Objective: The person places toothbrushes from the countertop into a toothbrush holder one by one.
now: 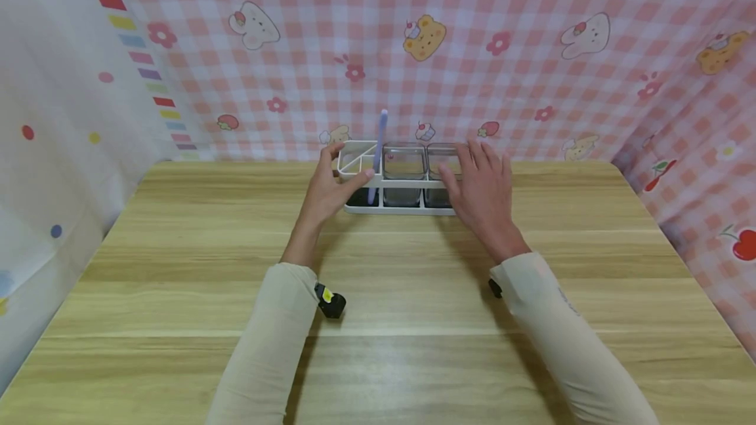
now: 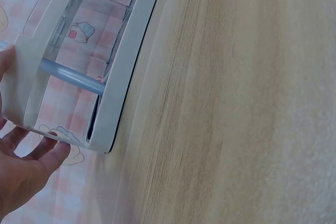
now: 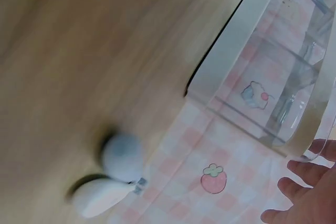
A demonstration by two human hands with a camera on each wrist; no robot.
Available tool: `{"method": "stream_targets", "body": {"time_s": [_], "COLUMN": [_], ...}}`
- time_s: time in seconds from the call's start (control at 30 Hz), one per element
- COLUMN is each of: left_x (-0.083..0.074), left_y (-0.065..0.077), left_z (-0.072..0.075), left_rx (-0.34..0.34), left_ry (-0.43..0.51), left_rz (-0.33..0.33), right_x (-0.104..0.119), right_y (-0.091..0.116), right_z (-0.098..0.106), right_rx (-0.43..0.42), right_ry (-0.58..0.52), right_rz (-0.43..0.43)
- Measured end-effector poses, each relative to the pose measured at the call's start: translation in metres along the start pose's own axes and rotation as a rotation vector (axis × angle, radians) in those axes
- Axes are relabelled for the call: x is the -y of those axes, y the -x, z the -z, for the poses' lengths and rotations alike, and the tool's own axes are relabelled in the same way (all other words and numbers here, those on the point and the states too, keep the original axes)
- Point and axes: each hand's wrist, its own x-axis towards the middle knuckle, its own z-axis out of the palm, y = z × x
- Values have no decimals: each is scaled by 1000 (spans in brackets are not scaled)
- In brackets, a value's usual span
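Note:
A white toothbrush holder stands near the far edge of the table, with an upper rail over a base with dark slots. Two clear cups sit side by side in it. A lavender toothbrush leans upright in its divided left section; the left wrist view shows its handle running down to the base. My left hand grips the holder's left end, thumb on the front rail and fingers round the side. At the right end my right hand holds the rail, thumb in front, fingers over the cup.
Two blurred rounded things, one white and one grey, lie near the holder's right end in the right wrist view. Behind the wooden table hangs a pink checked cloth; a dotted white cloth hangs at left.

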Motion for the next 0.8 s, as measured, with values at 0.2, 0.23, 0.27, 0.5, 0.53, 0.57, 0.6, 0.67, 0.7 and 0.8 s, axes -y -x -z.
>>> {"method": "stream_targets", "body": {"time_s": [0.2,0.23,0.27,0.5,0.53,0.57,0.6,0.67,0.7,0.8], "left_x": [0,0,0,0,1,1,1,2,2,3], "left_y": [0,0,0,1,0,0,0,0,0,-1], "left_z": [0,0,0,0,1,1,1,1,1,0], "left_rx": [0,1,2,5,5,5,5,6,6,9], "left_ry": [-5,-5,-4,-5,-6,-7,-6,-4,-3,-1], "left_rz": [4,4,4,8,5,2,-2,-8,-10,-12], "right_x": [-11,-13,-14,-25,-26,-27,-28,-30,-32,-35], "right_y": [2,2,3,4,5,5,5,5,5,6], "right_z": [-1,0,0,5,6,7,8,10,11,13], "right_rx": [16,17,17,59,71,85,102,129,140,174], "right_ry": [-1,-6,-12,-23,-25,-27,-31,-38,-39,-37], "right_rz": [-6,-7,-10,-47,-51,-55,-60,-62,-63,-68]}}
